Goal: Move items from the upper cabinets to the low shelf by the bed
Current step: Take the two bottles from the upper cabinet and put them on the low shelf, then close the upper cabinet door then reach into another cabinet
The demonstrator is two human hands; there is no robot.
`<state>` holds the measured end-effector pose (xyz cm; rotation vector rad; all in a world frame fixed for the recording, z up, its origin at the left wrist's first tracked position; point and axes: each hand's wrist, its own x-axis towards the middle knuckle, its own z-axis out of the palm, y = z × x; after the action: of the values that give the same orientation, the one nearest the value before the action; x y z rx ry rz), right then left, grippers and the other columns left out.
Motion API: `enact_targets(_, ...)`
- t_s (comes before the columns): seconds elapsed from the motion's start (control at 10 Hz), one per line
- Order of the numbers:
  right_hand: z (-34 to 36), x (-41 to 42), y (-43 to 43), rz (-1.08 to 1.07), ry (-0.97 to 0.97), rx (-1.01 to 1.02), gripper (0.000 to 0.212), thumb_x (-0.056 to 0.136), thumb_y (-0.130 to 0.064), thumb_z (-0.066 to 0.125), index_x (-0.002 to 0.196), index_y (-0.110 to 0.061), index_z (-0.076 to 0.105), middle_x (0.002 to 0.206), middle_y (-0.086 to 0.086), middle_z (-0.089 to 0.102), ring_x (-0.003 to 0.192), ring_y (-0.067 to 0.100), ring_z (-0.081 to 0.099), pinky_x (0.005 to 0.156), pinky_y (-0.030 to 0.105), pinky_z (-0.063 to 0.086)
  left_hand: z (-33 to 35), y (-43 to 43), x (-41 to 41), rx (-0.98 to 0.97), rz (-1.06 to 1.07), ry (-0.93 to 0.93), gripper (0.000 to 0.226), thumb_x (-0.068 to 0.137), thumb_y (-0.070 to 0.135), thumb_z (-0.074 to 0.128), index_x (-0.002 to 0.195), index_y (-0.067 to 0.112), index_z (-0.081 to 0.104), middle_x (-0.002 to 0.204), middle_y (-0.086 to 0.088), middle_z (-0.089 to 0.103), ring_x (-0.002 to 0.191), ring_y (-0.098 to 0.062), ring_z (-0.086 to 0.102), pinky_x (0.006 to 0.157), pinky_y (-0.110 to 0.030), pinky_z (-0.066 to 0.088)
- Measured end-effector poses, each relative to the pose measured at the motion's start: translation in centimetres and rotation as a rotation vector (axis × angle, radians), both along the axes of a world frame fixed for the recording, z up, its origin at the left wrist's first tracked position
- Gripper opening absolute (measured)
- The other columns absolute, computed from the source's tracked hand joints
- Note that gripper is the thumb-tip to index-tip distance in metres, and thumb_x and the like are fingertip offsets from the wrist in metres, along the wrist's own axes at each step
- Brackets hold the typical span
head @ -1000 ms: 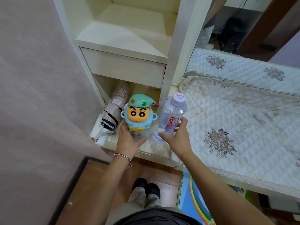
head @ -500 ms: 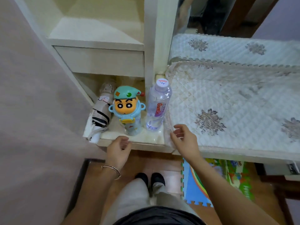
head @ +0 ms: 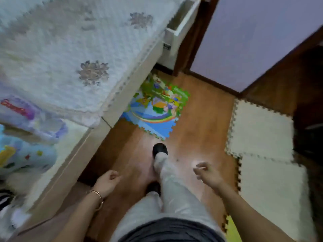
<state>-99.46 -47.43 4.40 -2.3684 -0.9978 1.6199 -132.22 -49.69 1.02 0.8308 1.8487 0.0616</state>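
Note:
The view is blurred by motion. At the far left the clear water bottle and the blue cartoon character bottle stand on the low cream shelf beside the bed. A bit of the striped folded umbrella shows at the left edge. My left hand, with a bracelet at the wrist, hangs over the wooden floor with fingers curled and holds nothing. My right hand is also over the floor, loosely curled and empty. Both hands are well apart from the shelf.
The bed with its quilted white cover fills the upper left. A colourful foam puzzle mat lies on the wooden floor ahead. Cream foam mats lie to the right. An open white drawer juts out beyond the bed. My feet stand between.
My head has turned right, away from the shelf, which slid to the left edge. Both hands dropped back from the shelf and curled, empty.

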Motion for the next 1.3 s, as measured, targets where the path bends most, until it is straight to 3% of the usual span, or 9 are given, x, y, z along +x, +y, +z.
enact_targets(0.2,0.0,6.0,-19.5,-0.668,0.079,-0.177,0.007,0.090,0.009,0.043,0.094,0.004,0.045,0.061,0.006,0.037,0.048,0.020,0.034,0.025,0.008,0.025,-0.7,-0.8,9.1,-0.108,-0.500,-0.047,0.025,0.089,0.025,0.056,0.111,0.012,0.059,0.104,-0.010,0.063,0.105,-0.026,0.059,0.089,-0.032,0.044)
enact_targets(0.3,1.6,6.9,-25.8,-0.968,0.115,-0.133,0.019,0.089,0.001,0.043,0.071,-0.001,0.043,0.064,0.006,0.040,0.050,0.018,0.039,0.042,0.004,0.044,-0.7,-0.6,13.9,-0.120,-0.769,0.031,0.028,0.090,0.023,0.053,0.115,0.010,0.059,0.113,-0.014,0.063,0.109,-0.030,0.060,0.090,-0.032,0.045)
enact_targets(0.4,1.6,6.9,-30.5,-1.127,0.126,-0.098,0.040,0.085,0.013,0.045,0.054,-0.011,0.035,0.059,0.003,0.035,0.031,0.006,0.044,0.033,0.005,0.033,-0.3,-0.1,19.7,-0.099,-0.966,0.067,0.009,0.090,0.017,0.053,0.088,0.012,0.061,0.079,-0.010,0.064,0.082,-0.025,0.056,0.061,-0.027,0.040)
enact_targets(0.5,0.7,7.5,-37.0,-1.351,0.202,-0.102,0.036,0.075,0.010,0.056,0.054,-0.014,0.039,0.048,0.003,0.044,0.030,-0.002,0.050,0.039,0.003,0.036,0.0,-0.6,27.3,-0.040,-1.091,0.097,0.013,0.089,0.015,0.054,0.078,0.009,0.056,0.064,-0.005,0.054,0.075,-0.024,0.054,0.058,-0.028,0.034)
enact_targets(0.7,-3.5,15.5,-46.5,-1.477,0.248,-0.118,0.027,0.074,0.018,0.058,0.063,-0.004,0.047,0.048,0.003,0.047,0.051,0.015,0.038,0.036,0.015,0.034,-0.2,-8.4,42.5,-0.008,-1.139,-0.053,0.016,0.090,0.017,0.053,0.104,0.009,0.057,0.080,-0.004,0.059,0.082,-0.025,0.059,0.050,-0.023,0.032)
enact_targets(0.8,-1.6,21.5,-48.5,-1.533,0.165,-0.024,0.005,0.085,-0.001,0.057,0.090,0.001,0.055,0.073,0.011,0.056,0.061,0.017,0.045,0.048,0.021,0.039,0.4,-12.3,47.6,-0.074,-1.245,-0.070,0.011,0.090,0.020,0.053,0.100,0.014,0.056,0.090,-0.002,0.059,0.079,-0.020,0.059,0.046,-0.019,0.031)
enact_targets(1.0,-0.7,29.3,-51.9,-1.690,0.077,0.157,0.018,0.092,-0.017,0.050,0.107,-0.008,0.051,0.095,0.013,0.056,0.077,0.023,0.054,0.056,0.027,0.037,0.8,-14.4,55.1,-0.076,-1.353,-0.016,0.005,0.089,0.011,0.055,0.087,0.007,0.055,0.091,-0.010,0.056,0.065,-0.020,0.053,0.037,-0.016,0.033)
enact_targets(1.1,-1.9,30.2,-53.6,-1.785,0.101,0.130,0.006,0.092,-0.012,0.050,0.094,-0.007,0.054,0.086,0.012,0.056,0.071,0.019,0.052,0.049,0.021,0.038,1.3,-15.0,59.3,-0.083,-1.370,0.033,0.007,0.088,0.004,0.055,0.082,0.002,0.054,0.080,-0.014,0.055,0.063,-0.022,0.048,0.026,-0.007,0.030)
enact_targets(1.3,-2.9,32.2,-56.8,-1.946,0.129,-0.005,0.036,0.091,-0.009,0.047,0.056,-0.016,0.048,0.055,0.001,0.048,0.039,0.005,0.042,0.032,0.008,0.028,1.8,-19.0,71.2,-0.064,-1.506,0.030,0.034,0.082,-0.003,0.055,0.053,0.010,0.041,0.066,-0.007,0.049,0.068,-0.027,0.052,0.059,-0.028,0.041)
